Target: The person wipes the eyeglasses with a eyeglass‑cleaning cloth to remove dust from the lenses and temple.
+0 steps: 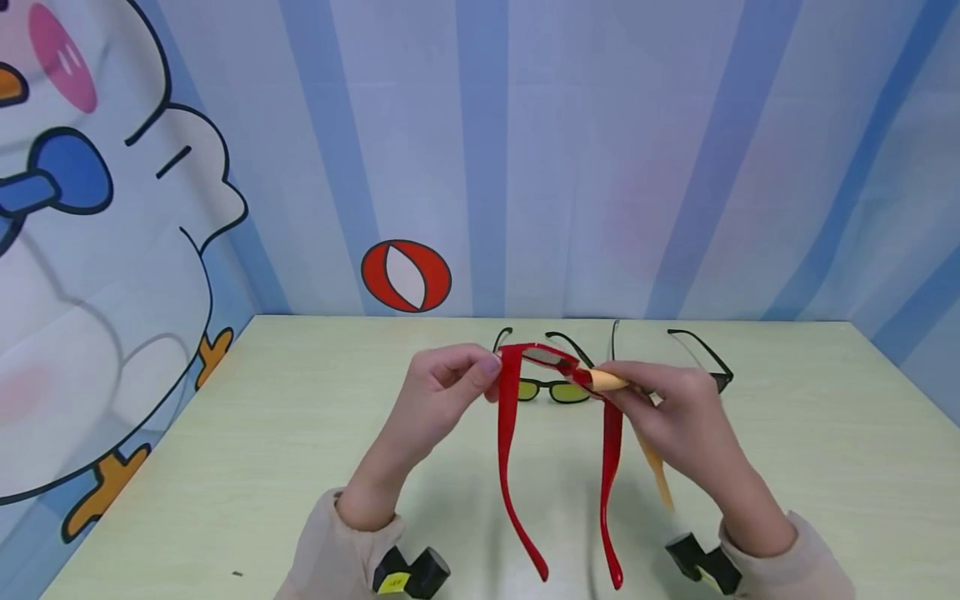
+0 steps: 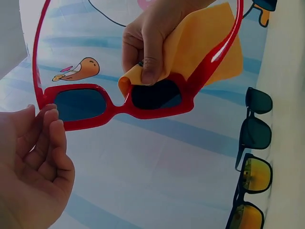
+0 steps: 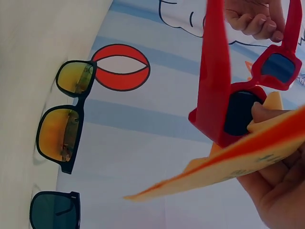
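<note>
Red-framed sunglasses (image 2: 116,110) with dark lenses are held up above the table, their temples hanging down toward the person. My left hand (image 1: 446,392) pinches the frame at its left end, by the hinge. In my right hand (image 1: 682,417) is a yellow-orange cleaning cloth (image 2: 205,45), folded over one lens, with thumb and fingers pinching cloth and lens together. The cloth's loose end hangs below that hand. The right wrist view shows the cloth (image 3: 238,164) close up, hiding part of the fingers.
Behind the hands, black-framed sunglasses with yellow lenses (image 1: 567,392) stand on the pale table (image 1: 360,500). Another black pair with dark lenses (image 2: 257,117) stands to their right. A striped blue cartoon backdrop (image 1: 562,167) rises behind the table.
</note>
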`<state>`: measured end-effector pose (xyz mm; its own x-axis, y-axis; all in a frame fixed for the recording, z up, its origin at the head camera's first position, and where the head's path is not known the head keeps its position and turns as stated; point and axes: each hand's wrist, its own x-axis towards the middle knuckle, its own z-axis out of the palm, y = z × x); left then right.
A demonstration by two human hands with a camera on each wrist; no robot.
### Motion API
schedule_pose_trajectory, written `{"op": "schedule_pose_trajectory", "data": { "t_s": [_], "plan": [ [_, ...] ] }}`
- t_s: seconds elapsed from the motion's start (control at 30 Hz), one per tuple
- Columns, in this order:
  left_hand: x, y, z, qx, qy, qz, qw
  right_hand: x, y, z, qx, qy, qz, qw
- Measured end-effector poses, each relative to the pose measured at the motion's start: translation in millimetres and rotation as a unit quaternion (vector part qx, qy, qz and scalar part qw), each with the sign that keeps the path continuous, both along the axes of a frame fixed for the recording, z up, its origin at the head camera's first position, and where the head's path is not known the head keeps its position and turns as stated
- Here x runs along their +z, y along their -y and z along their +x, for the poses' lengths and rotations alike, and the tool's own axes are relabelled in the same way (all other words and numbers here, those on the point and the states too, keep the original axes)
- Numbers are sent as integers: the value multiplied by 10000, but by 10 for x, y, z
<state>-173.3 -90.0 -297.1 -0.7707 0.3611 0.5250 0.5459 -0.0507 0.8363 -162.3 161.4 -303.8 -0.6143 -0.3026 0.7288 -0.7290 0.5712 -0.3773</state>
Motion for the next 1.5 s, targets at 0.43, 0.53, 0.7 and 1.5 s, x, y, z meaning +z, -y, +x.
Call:
{"op": "schedule_pose_trajectory", "data": {
  "t_s": [0.43, 0.53, 0.7, 1.5],
  "plan": [
    [57, 62, -19, -478, -1836, -111, 9818, 76, -37, 29, 459, 3256, -322, 9439],
    [91, 41, 9, -918, -2562, -735, 9594, 77, -56, 13, 587, 3706, -201, 9267],
    [120, -1, 49, -1412, -3066, -1265, 9328, 80, -98, -10, 985, 4076, 141, 9077],
    [52, 73, 26, -1965, -818, 846, 9734, 129, -122, 33, 2823, 5121, 72, 8112]
  ]
}}
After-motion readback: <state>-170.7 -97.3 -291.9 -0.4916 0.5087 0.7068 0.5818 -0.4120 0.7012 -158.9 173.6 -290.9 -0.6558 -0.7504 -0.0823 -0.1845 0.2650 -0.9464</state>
